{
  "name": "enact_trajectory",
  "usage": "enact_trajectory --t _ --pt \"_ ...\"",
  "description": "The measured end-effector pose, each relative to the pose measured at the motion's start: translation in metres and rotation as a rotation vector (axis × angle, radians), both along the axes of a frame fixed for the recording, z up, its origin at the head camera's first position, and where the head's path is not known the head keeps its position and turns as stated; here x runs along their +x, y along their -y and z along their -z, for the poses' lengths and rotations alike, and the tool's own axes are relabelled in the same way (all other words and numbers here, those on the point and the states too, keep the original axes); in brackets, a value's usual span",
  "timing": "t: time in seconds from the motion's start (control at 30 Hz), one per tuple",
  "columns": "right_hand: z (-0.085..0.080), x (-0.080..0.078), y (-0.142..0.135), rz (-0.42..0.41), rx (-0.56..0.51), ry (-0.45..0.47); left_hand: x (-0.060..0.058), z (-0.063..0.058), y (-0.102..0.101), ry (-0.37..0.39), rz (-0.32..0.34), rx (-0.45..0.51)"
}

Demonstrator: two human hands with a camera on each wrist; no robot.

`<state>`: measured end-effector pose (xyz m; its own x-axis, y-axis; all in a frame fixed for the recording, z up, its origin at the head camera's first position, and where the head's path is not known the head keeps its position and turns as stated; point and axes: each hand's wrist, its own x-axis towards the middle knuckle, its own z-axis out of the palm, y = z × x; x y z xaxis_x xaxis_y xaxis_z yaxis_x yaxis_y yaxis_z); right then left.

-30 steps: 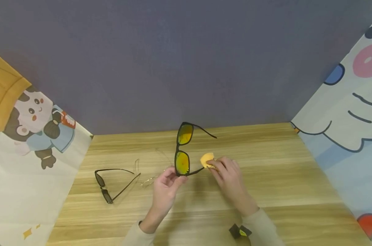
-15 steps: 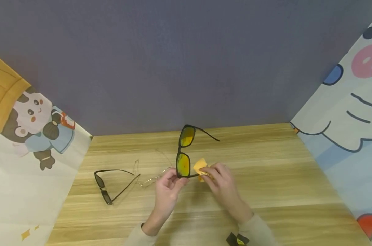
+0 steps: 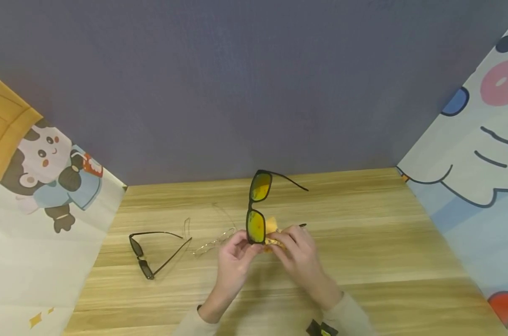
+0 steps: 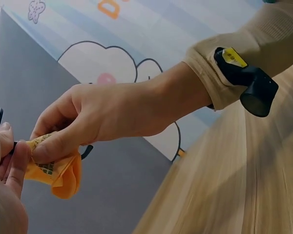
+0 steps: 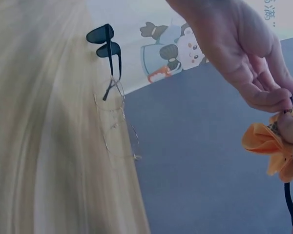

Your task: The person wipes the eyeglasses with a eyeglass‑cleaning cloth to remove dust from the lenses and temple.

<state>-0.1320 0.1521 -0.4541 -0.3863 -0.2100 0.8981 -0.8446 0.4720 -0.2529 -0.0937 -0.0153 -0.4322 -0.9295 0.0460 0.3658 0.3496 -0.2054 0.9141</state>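
Note:
Black-framed sunglasses (image 3: 256,227) with yellow-orange mirrored lenses are held up over the table, standing on end with both temples pointing right. My left hand (image 3: 233,266) pinches the frame's lower corner between thumb and fingers. Close beside it, my right hand (image 3: 302,259) pinches a yellow cloth (image 3: 271,225) wrapped around the lower temple near the hinge. The temple's tip pokes out past my right fingers. In the left wrist view the folded cloth (image 4: 66,180) hangs under my right thumb. In the right wrist view the cloth (image 5: 263,139) bunches just below my left fingertips.
Dark sunglasses (image 3: 144,268) lie unfolded at the table's left. Thin wire-framed glasses (image 3: 203,248) lie between them and my left hand. The wooden table (image 3: 384,233) is bounded by a grey panel (image 3: 254,93) behind and cartoon-printed panels at the sides.
My right hand has slid the cloth leftwards along the lower temple, from its end to near the hinge. The held sunglasses and my left hand have shifted slightly right.

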Motion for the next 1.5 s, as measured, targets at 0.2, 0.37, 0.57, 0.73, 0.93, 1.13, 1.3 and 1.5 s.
enact_trajectory --t 0.2,0.37,0.57,0.73,0.93,1.13,1.3,1.5 --pt "-0.004 -0.003 -0.005 -0.008 0.038 -0.050 0.000 -0.002 0.002 -0.017 0.025 -0.016" --pt "-0.008 -0.004 -0.007 -0.012 0.087 -0.080 0.001 -0.002 0.005 -0.029 0.039 -0.009" --pt "-0.010 -0.003 -0.009 -0.010 0.120 -0.089 0.002 -0.003 0.006 -0.004 0.037 -0.003" --pt "-0.009 -0.004 -0.012 0.000 0.111 -0.085 0.003 -0.005 0.008 -0.010 0.014 -0.022" --pt "-0.005 -0.005 -0.022 0.048 0.151 -0.041 0.006 -0.010 0.013 0.071 -0.043 -0.043" --pt "-0.001 -0.009 -0.035 0.105 0.198 0.003 0.005 -0.011 0.019 0.037 -0.042 -0.013" --pt "0.001 -0.012 -0.041 0.121 0.178 0.022 0.004 -0.008 0.022 0.009 -0.050 -0.014" --pt "0.000 -0.020 -0.048 0.118 0.073 0.046 0.005 -0.009 0.026 0.085 -0.100 -0.035"
